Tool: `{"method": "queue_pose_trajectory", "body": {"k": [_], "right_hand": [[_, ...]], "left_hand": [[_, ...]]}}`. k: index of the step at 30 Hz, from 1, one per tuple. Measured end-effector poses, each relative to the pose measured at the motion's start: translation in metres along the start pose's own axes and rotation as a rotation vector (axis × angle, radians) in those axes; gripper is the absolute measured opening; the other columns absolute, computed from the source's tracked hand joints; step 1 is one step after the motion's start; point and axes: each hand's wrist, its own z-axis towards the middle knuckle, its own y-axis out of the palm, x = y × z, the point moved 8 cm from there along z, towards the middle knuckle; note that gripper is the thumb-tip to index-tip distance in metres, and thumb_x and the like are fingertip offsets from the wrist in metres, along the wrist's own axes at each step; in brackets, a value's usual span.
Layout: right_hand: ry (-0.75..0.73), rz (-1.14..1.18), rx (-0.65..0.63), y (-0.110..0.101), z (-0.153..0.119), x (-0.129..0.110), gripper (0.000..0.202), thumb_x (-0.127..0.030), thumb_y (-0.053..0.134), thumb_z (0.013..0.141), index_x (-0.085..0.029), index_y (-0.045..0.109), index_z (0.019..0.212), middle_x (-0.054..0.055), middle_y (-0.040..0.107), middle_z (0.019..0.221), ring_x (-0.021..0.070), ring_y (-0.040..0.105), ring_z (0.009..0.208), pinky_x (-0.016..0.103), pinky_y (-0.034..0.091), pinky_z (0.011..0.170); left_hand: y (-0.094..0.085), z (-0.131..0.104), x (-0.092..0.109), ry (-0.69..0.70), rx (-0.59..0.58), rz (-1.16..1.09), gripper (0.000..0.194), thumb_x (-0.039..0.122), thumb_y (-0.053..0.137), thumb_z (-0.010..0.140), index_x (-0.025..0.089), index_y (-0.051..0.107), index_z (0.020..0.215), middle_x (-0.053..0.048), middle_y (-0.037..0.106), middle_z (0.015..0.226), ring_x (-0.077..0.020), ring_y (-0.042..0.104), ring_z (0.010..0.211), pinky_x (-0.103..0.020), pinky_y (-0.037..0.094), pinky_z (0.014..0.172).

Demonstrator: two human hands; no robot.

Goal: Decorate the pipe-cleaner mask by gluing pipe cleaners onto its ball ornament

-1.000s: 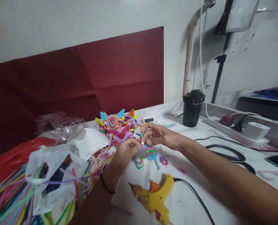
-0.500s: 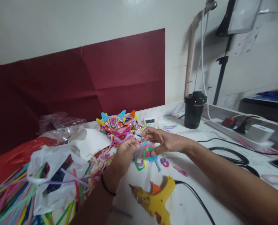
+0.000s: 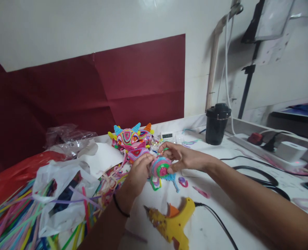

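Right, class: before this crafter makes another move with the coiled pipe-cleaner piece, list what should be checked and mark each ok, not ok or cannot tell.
1. Coiled piece gripped by both hands: ok.
2. Left hand and right hand away from glue gun: ok.
3. Glue gun lying on table, cord attached: ok.
4. Glue gun hot: cannot tell.
5. Spare pipe cleaners nearby: ok.
6. Finished masks apart from the hands: cannot tell.

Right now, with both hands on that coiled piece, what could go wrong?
The yellow glue gun lies close under the left hand and forearm; a dropped wrist could touch its nozzle. Its black cord runs under the right hand side arm and might snag. The coiled piece could unwind.
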Motion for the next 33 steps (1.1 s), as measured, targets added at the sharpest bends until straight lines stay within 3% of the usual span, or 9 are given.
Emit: {"method": "queue_pose_trajectory", "body": {"k": [3,6,9,15,21,25,27,29,33], "right_hand": [[0.010,0.001,0.033,-0.002,0.000,0.001,0.052,-0.012,0.077,0.062,-0.022,0.044,0.101,-0.009,0.053,0.073,0.0108,0.052,0.062,0.024,0.038,0.056],[0.025,0.006,0.089,-0.007,0.000,0.002,0.053,-0.014,0.079,0.060,-0.023,0.044,0.099,-0.010,0.053,0.068,0.0112,0.053,0.059,0.025,0.038,0.056],[0.026,0.033,0.142,-0.011,0.000,0.002,0.056,-0.018,0.080,0.059,-0.023,0.042,0.099,-0.009,0.054,0.069,0.0115,0.054,0.059,0.025,0.040,0.057],[0.037,0.074,0.184,-0.009,0.001,0.003,0.062,-0.031,0.084,0.055,-0.023,0.042,0.099,-0.010,0.054,0.066,0.0120,0.056,0.057,0.027,0.044,0.059],[0.012,0.020,0.261,-0.017,0.003,0.000,0.057,-0.036,0.082,0.060,-0.021,0.046,0.102,-0.006,0.056,0.068,0.0143,0.056,0.060,0.030,0.046,0.059],[-0.148,-0.123,0.415,-0.022,-0.019,-0.047,0.036,-0.025,0.074,0.072,-0.023,0.054,0.101,0.003,0.061,0.092,0.0195,0.059,0.082,0.034,0.047,0.073],[-0.342,-0.434,0.428,-0.003,-0.043,-0.088,0.015,-0.020,0.062,0.083,-0.023,0.060,0.097,0.005,0.065,0.094,0.0217,0.061,0.085,0.036,0.048,0.077],[-0.537,-0.660,0.429,0.023,-0.073,-0.119,0.020,-0.014,0.056,0.085,-0.028,0.063,0.096,0.004,0.067,0.098,0.0229,0.062,0.089,0.035,0.048,0.076],[-0.786,-0.692,0.130,0.077,-0.116,-0.128,0.047,-0.021,0.059,0.083,-0.045,0.053,0.123,0.003,0.069,0.089,0.0243,0.063,0.082,0.036,0.049,0.065]], "left_hand": [[0.005,-0.002,-0.002,-0.020,-0.082,-0.052,0.020,0.037,0.059,0.078,0.020,0.057,0.089,-0.001,0.059,0.083,-0.0170,0.058,0.077,-0.029,0.047,0.070],[0.006,-0.003,-0.001,0.017,-0.112,0.011,0.045,0.034,0.071,0.070,0.021,0.050,0.108,-0.004,0.058,0.099,-0.0199,0.061,0.089,-0.030,0.048,0.076],[0.008,-0.006,0.010,0.141,-0.093,0.243,0.071,0.027,0.080,0.059,0.021,0.044,0.121,-0.010,0.053,0.120,-0.0271,0.058,0.107,-0.037,0.047,0.089],[0.018,-0.013,0.036,0.325,0.037,0.734,0.082,0.021,0.082,0.051,0.020,0.048,0.126,-0.015,0.047,0.136,-0.0361,0.040,0.131,-0.047,0.032,0.108],[0.013,-0.013,0.045,0.340,0.070,0.755,0.077,0.021,0.079,0.056,0.020,0.048,0.127,-0.014,0.053,0.132,-0.0341,0.047,0.125,-0.047,0.035,0.105],[-0.008,-0.015,0.047,0.220,0.071,0.532,0.075,0.027,0.078,0.060,0.019,0.044,0.126,-0.012,0.055,0.128,-0.0288,0.056,0.114,-0.039,0.043,0.095],[-0.021,-0.019,0.044,0.160,0.073,0.446,0.070,0.027,0.078,0.061,0.019,0.044,0.123,-0.010,0.059,0.120,-0.0251,0.060,0.104,-0.035,0.046,0.088],[-0.035,-0.025,0.041,0.126,0.088,0.448,0.060,0.027,0.077,0.063,0.019,0.048,0.115,-0.006,0.064,0.106,-0.0218,0.062,0.093,-0.032,0.048,0.081],[-0.056,-0.038,0.028,0.056,0.118,0.515,0.047,0.027,0.077,0.061,0.018,0.055,0.101,-0.001,0.065,0.087,-0.0194,0.061,0.081,-0.030,0.047,0.073]]}}
